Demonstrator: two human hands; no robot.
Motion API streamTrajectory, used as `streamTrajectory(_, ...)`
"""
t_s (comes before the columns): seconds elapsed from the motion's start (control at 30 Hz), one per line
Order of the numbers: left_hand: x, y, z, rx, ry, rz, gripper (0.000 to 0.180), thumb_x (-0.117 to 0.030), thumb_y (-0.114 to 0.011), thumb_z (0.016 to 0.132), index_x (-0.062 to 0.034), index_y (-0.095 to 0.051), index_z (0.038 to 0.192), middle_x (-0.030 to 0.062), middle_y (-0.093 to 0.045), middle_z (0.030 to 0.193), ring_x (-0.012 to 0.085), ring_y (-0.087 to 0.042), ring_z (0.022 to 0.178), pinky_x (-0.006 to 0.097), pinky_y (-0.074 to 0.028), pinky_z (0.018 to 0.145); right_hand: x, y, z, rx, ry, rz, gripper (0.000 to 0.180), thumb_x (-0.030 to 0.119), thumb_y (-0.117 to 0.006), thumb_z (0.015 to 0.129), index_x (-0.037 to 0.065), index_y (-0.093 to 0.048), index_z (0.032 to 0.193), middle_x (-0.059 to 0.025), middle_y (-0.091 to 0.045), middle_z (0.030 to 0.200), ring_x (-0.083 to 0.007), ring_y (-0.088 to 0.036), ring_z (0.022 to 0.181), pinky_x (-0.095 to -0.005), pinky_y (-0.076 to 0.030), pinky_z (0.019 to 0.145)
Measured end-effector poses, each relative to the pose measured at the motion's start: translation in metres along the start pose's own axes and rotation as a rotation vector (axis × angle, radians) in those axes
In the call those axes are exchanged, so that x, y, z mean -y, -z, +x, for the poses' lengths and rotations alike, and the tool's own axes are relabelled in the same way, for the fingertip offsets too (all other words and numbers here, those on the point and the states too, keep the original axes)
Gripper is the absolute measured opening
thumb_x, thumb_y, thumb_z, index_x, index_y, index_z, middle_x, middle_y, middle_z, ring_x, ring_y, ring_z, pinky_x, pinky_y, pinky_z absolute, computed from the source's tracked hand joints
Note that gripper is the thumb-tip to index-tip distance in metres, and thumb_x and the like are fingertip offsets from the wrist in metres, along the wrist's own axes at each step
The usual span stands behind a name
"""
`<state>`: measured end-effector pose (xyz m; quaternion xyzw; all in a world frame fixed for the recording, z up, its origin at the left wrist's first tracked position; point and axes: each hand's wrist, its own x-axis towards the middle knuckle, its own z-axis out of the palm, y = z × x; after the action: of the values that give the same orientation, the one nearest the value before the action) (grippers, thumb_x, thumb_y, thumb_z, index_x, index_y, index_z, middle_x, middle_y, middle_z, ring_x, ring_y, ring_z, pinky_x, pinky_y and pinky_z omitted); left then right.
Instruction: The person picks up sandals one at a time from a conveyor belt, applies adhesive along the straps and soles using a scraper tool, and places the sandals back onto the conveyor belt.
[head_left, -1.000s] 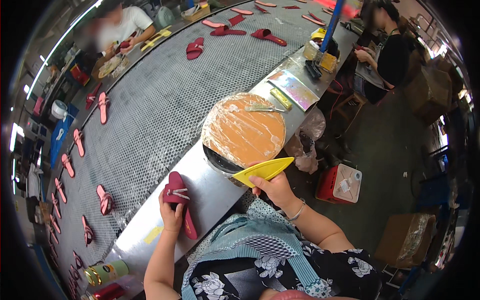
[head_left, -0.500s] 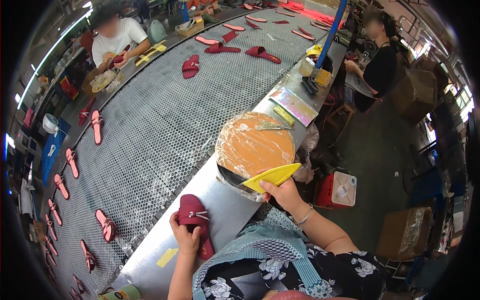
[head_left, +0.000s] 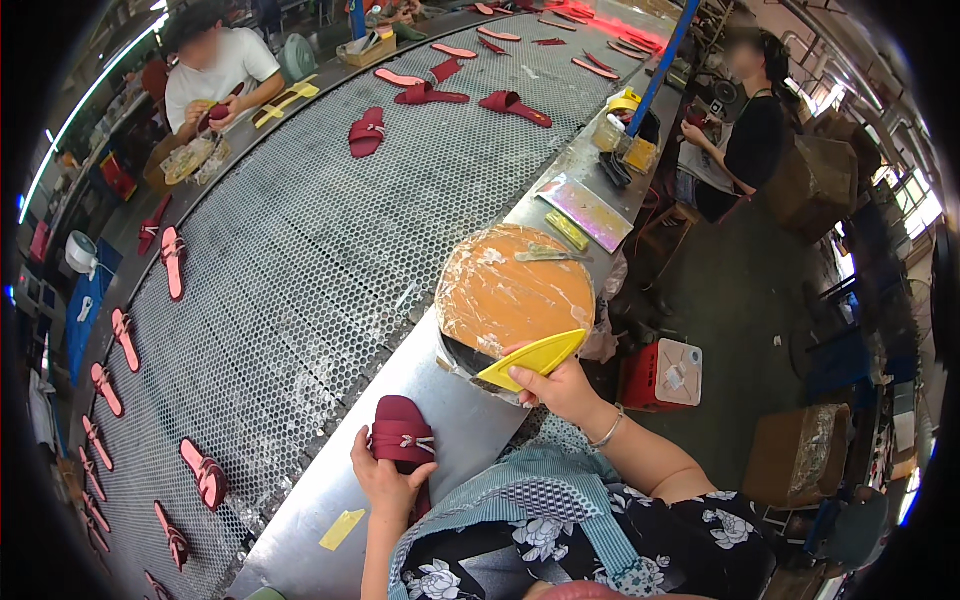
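On the metal ledge before me, my left hand [head_left: 393, 482] is closed around the side of a maroon slipper [head_left: 402, 425] with a silver trim on its strap. Its toe points away from me; the hand and my apron hide much of its heel. Farther right, my right hand [head_left: 560, 388] pinches a flat yellow pointed plate [head_left: 545, 358] between thumb and fingers. That plate is over the near edge of a round pad [head_left: 510, 290], orange-brown and wrapped in clear film. A thin blade-like tool [head_left: 553, 256] lies on the pad's far side.
Left of the ledge runs a mesh conveyor [head_left: 330, 260] carrying several slippers and sandals [head_left: 203, 474]. Yellow tape [head_left: 342, 530] is stuck to the ledge. An iridescent sheet [head_left: 590, 212] lies beyond the pad. A red box [head_left: 661, 375] stands on the floor right. Two co-workers sit farther off.
My left hand and the slipper have shifted a little right, and the slipper has turned so less of its heel shows. The yellow plate has moved slightly left. Footwear on the conveyor appears farther left.
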<state>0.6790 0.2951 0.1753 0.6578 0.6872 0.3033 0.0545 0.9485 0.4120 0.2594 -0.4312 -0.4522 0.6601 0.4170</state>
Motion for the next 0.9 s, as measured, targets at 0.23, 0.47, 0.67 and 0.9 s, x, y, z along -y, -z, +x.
streamTrajectory(0.23,-0.032,-0.021,0.012,0.005,0.006,0.028,0.069,-0.041,-0.084,0.052,0.0068,-0.06,0.096,0.0216,-0.042,0.126,0.0401,-0.043,0.111,0.047,-0.039,0.093,0.003,0.027,-0.002,0.029,0.078,-0.089,0.025,0.013,-0.06,0.089,0.004,-0.059,0.113,-0.0024,-0.063,0.086,-0.0041,-0.054,0.059,-0.0171,-0.045,0.052)
streamTrajectory(0.47,-0.026,-0.063,0.019,-0.031,0.187,-0.084,0.065,-0.025,-0.082,0.055,0.0023,-0.057,0.109,0.022,-0.04,0.127,0.0393,-0.041,0.117,0.046,-0.034,0.099,-0.023,0.05,0.014,0.062,0.091,-0.102,0.024,0.01,-0.06,0.088,0.004,-0.059,0.112,-0.0028,-0.063,0.086,-0.0053,-0.054,0.059,-0.0188,-0.046,0.052)
streamTrajectory(0.67,0.06,-0.127,0.059,-0.172,0.733,-1.352,0.05,-0.039,-0.048,0.09,-0.0027,-0.046,0.125,0.0141,-0.054,0.118,0.0237,-0.058,0.099,0.034,-0.046,0.088,-0.116,0.071,0.082,-0.164,0.208,-0.169,0.023,0.007,-0.059,0.088,0.001,-0.059,0.111,-0.0019,-0.061,0.083,-0.0049,-0.054,0.058,-0.0191,-0.046,0.053)
streamTrajectory(0.9,0.097,-0.195,0.083,-0.098,0.699,-1.918,0.086,-0.077,-0.04,0.078,-0.0139,-0.038,0.136,0.0123,-0.05,0.129,0.0286,-0.053,0.11,0.042,-0.046,0.09,-0.179,0.072,0.13,-0.054,0.294,-0.447,0.021,0.007,-0.063,0.086,-0.001,-0.061,0.105,-0.0055,-0.066,0.089,-0.0104,-0.059,0.074,-0.0257,-0.049,0.063)
